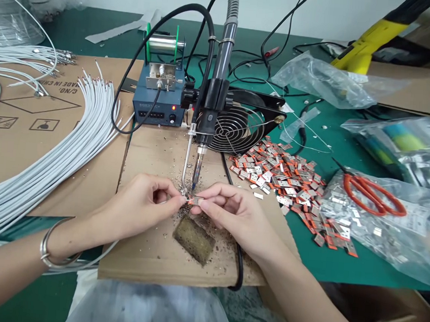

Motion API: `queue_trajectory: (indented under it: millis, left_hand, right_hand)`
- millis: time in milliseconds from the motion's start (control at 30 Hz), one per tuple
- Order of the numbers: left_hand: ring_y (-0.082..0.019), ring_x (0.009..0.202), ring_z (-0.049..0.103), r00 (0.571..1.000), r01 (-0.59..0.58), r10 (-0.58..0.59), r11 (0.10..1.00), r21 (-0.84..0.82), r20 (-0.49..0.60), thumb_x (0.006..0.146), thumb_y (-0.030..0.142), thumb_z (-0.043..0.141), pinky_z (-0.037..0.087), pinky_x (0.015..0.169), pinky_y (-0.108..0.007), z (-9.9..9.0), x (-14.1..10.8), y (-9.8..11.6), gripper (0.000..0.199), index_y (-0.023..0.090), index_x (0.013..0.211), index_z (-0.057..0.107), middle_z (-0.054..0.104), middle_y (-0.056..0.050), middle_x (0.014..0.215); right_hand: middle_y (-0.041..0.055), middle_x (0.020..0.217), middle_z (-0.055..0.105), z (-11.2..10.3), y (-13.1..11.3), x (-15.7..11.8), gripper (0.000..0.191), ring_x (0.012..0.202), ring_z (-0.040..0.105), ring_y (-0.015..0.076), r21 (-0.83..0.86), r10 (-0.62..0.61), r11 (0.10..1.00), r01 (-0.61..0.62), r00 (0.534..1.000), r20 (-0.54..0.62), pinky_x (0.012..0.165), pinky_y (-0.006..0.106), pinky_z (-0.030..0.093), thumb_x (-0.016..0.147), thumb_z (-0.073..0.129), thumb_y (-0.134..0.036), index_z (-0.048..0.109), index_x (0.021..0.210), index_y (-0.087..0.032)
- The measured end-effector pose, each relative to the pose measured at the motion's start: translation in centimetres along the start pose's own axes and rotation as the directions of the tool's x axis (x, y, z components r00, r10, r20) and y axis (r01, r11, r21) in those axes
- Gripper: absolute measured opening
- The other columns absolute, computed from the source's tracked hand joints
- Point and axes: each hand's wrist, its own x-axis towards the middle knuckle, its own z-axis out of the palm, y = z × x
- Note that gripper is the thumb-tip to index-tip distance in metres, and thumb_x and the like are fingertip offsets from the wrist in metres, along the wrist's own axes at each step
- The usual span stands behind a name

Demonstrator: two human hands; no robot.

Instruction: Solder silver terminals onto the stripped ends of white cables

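Under the tip of a stand-mounted soldering iron [216,77], my two hands meet. My right hand [238,212] pinches a small metal USB connector [196,201] with an orange part at its left end. Thumb and forefinger of my left hand [148,200] are pressed together at that orange end, on what looks like the end of a white cable [108,251]; most of it is hidden under the hand and forearm. A thin metal solder feed tube [188,154] comes down beside the iron's tip. Just below my fingers lies a brown sponge [194,240].
Many white cables [75,145] lie to the left on cardboard. A blue solder feeder [159,104] with a spool and a black fan [236,125] stand behind. On the right are a pile of USB connectors [288,179], red-handled scissors [374,193] and plastic bags [381,228].
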Motion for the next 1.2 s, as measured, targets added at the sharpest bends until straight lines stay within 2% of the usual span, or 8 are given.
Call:
queue_trajectory:
  millis: [267, 433, 600, 800, 900, 1033, 1100, 1200]
  left_hand:
    - [-0.006, 0.048, 0.032, 1.000, -0.017, 0.016, 1.000, 0.025, 0.021, 0.079, 0.036, 0.052, 0.023, 0.043, -0.016, 0.0, 0.2, -0.1, 0.026, 0.015, 0.072, 0.066, 0.040, 0.003, 0.049]
    - [-0.005, 0.048, 0.030, 0.998, 0.007, -0.006, 1.000, -0.023, 0.067, 0.079, 0.037, 0.052, 0.021, 0.042, -0.016, 0.0, -0.2, 0.1, 0.028, 0.014, 0.073, 0.065, 0.039, 0.004, 0.050]
    - [-0.005, 0.049, 0.030, 0.989, 0.024, -0.014, 0.998, -0.063, 0.149, 0.082, 0.039, 0.050, 0.022, 0.043, -0.016, 0.3, -2.1, 1.4, 0.029, 0.016, 0.077, 0.066, 0.038, 0.004, 0.051]
    - [-0.005, 0.054, 0.042, 0.958, 0.063, -0.044, 0.996, -0.058, 0.285, 0.082, 0.037, 0.051, 0.032, 0.048, -0.014, 1.2, -5.0, 2.9, 0.026, 0.019, 0.092, 0.067, 0.052, 0.001, 0.063]
    - [-0.005, 0.052, 0.049, 0.935, 0.158, -0.096, 0.974, -0.161, 0.340, 0.082, 0.041, 0.052, 0.038, 0.050, -0.015, 1.9, -6.0, 2.3, 0.029, 0.017, 0.091, 0.065, 0.054, 0.001, 0.066]
    - [-0.004, 0.049, 0.052, 0.934, 0.178, -0.039, 0.913, -0.367, 0.354, 0.081, 0.040, 0.053, 0.041, 0.049, -0.014, 3.1, -6.8, 0.7, 0.028, 0.016, 0.088, 0.064, 0.057, 0.000, 0.070]
    - [-0.004, 0.050, 0.052, 0.938, 0.180, -0.039, 0.904, -0.389, 0.344, 0.081, 0.040, 0.054, 0.041, 0.049, -0.014, 3.6, -7.1, 0.2, 0.028, 0.015, 0.087, 0.065, 0.057, 0.000, 0.071]
    - [-0.006, 0.054, 0.053, 0.943, 0.180, -0.079, 0.938, -0.296, 0.325, 0.082, 0.044, 0.052, 0.041, 0.051, -0.015, 4.0, -7.6, 0.1, 0.031, 0.016, 0.085, 0.065, 0.057, 0.000, 0.067]
  right_hand:
    - [0.0037, 0.073, 0.059, 0.0, 0.4, 0.1, 0.047, 0.059, 0.055, -0.0051, -0.130, -0.007, 0.992, 0.001, 0.999, -0.042, 0.050, -0.003, 0.038, 0.062, 0.060, -0.045, 0.051, 0.085, -0.005]
    - [0.0041, 0.074, 0.059, -0.2, 0.2, -0.3, 0.048, 0.059, 0.054, -0.0058, -0.141, 0.006, 0.990, -0.008, 1.000, -0.016, 0.051, -0.003, 0.037, 0.061, 0.061, -0.046, 0.050, 0.085, -0.006]
    - [0.0039, 0.071, 0.058, -0.1, 0.0, -2.1, 0.049, 0.059, 0.054, -0.0069, -0.157, -0.005, 0.988, 0.010, 1.000, 0.030, 0.054, -0.003, 0.041, 0.060, 0.062, -0.046, 0.049, 0.083, -0.004]
    - [0.0024, 0.067, 0.056, 0.1, 0.5, -5.2, 0.053, 0.054, 0.049, -0.0093, -0.137, 0.006, 0.991, 0.001, 0.999, 0.051, 0.050, -0.004, 0.039, 0.060, 0.061, -0.050, 0.048, 0.081, -0.004]
    - [0.0012, 0.065, 0.055, 0.0, 1.3, -5.9, 0.056, 0.052, 0.047, -0.0095, -0.145, 0.041, 0.989, -0.028, 0.996, 0.085, 0.048, -0.004, 0.037, 0.058, 0.062, -0.053, 0.046, 0.081, -0.004]
    - [-0.0005, 0.063, 0.053, 0.1, 2.1, -5.9, 0.059, 0.048, 0.044, -0.0096, -0.138, 0.067, 0.990, -0.042, 0.980, 0.186, 0.046, -0.002, 0.036, 0.058, 0.061, -0.055, 0.044, 0.084, -0.005]
    - [0.0000, 0.064, 0.054, 0.2, 2.2, -6.0, 0.059, 0.049, 0.045, -0.0096, -0.151, 0.070, 0.988, -0.041, 0.978, 0.194, 0.046, -0.002, 0.035, 0.061, 0.058, -0.056, 0.044, 0.086, -0.005]
    - [-0.0009, 0.060, 0.050, -0.3, 2.5, -6.5, 0.058, 0.048, 0.043, -0.0097, -0.228, 0.045, 0.974, -0.008, 0.987, 0.156, 0.045, -0.002, 0.032, 0.064, 0.053, -0.058, 0.046, 0.087, -0.005]
